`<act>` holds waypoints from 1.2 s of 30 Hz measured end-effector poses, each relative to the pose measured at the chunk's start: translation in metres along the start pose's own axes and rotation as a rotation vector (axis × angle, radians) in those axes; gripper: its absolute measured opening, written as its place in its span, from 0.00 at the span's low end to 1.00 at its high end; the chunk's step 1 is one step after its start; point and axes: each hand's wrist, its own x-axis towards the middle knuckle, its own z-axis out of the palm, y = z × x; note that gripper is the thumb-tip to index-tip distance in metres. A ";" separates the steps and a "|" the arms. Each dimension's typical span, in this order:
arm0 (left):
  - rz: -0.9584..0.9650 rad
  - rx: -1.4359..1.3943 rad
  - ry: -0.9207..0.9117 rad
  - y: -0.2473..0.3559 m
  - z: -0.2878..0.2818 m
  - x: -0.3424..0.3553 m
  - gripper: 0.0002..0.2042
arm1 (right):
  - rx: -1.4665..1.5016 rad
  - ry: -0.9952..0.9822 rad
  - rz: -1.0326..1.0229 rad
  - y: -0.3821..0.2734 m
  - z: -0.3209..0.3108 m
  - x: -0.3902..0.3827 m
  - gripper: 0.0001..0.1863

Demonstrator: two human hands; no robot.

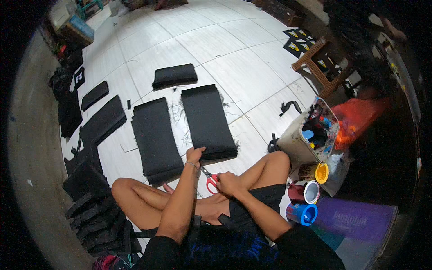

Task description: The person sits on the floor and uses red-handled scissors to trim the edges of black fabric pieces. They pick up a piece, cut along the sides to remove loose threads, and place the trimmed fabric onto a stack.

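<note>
I sit cross-legged on the floor with two stacks of black fabric pieces before me. My left hand (194, 155) grips the near left corner of the right-hand fabric stack (209, 119), its thumb lying over the top. Loose threads fray from this stack's sides. My right hand (229, 183) is closed round the red handles of a pair of scissors (211, 184). Their metal blades point up and left, towards the corner under my left hand; whether they touch the fabric I cannot tell. Left of it lies a second fabric stack (157, 139).
A smaller black stack (174, 75) lies farther off, with more black pieces (103, 119) to the left. At right stand a bin of scraps (299, 130), several paint tins (310, 191) and a wooden stool (310, 58). A purple sheet (360, 218) lies near right.
</note>
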 end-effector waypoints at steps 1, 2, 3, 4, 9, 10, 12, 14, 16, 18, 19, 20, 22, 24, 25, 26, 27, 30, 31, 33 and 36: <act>-0.061 0.045 0.027 0.008 -0.013 0.000 0.20 | 0.000 0.037 -0.014 -0.006 0.003 0.002 0.12; -0.106 0.171 0.055 0.019 -0.022 0.003 0.19 | 0.000 0.075 -0.026 -0.010 0.006 0.004 0.12; -0.163 0.308 0.074 0.026 -0.021 0.003 0.19 | 0.008 0.111 -0.019 -0.012 0.008 0.003 0.12; -0.202 0.168 0.078 0.026 -0.018 -0.001 0.17 | -0.004 0.119 -0.072 -0.013 0.006 -0.001 0.11; -0.291 -0.104 -0.048 0.033 -0.031 -0.007 0.13 | -0.033 0.143 -0.080 -0.016 0.032 0.004 0.12; -0.338 -0.036 -0.001 0.036 -0.023 -0.008 0.12 | -0.028 0.150 -0.041 -0.015 0.034 0.008 0.13; -0.408 -0.049 -0.049 0.045 -0.022 -0.011 0.14 | 0.012 0.157 -0.009 -0.013 0.034 0.012 0.17; -0.610 0.098 -0.196 0.063 -0.057 0.004 0.19 | 0.070 0.151 -0.042 -0.015 0.025 0.014 0.21; -0.582 0.229 -0.005 0.065 -0.052 0.006 0.17 | 0.226 0.100 -0.009 -0.004 0.013 0.027 0.24; -0.596 0.285 0.043 0.067 -0.048 0.007 0.17 | 0.338 0.069 -0.043 0.029 0.006 0.049 0.25; -0.630 0.273 0.013 0.069 -0.058 0.009 0.19 | 0.600 -0.092 0.039 0.025 -0.020 0.046 0.18; -0.660 0.267 -0.025 0.071 -0.065 0.010 0.22 | 0.795 -0.232 0.115 0.026 -0.036 0.035 0.15; -0.480 0.168 0.036 0.064 -0.043 -0.003 0.21 | 1.118 -0.268 0.234 0.043 -0.053 0.005 0.11; -0.393 0.112 0.057 0.063 -0.029 -0.019 0.20 | 1.364 -0.085 0.299 0.054 -0.045 -0.035 0.08; -0.395 0.107 0.053 0.064 -0.030 -0.024 0.19 | 1.418 0.028 0.286 0.047 -0.044 -0.049 0.07; -0.406 0.117 0.043 0.064 -0.033 -0.023 0.18 | 1.469 0.144 0.274 0.039 -0.044 -0.061 0.07; -0.418 0.127 0.032 0.062 -0.038 -0.021 0.17 | 1.520 0.262 0.258 0.033 -0.044 -0.069 0.07; -0.426 0.193 -0.059 0.061 -0.032 -0.021 0.13 | 1.557 0.177 0.303 0.036 -0.049 -0.079 0.16; -0.345 0.135 -0.056 0.054 -0.044 -0.011 0.13 | 1.577 0.125 0.298 0.033 -0.053 -0.076 0.17; -0.225 0.050 -0.076 0.035 -0.062 0.005 0.12 | 1.520 0.054 0.288 0.024 -0.048 -0.071 0.22; -0.163 -0.013 -0.142 0.028 -0.071 0.010 0.11 | 1.496 -0.032 0.308 0.022 -0.050 -0.063 0.21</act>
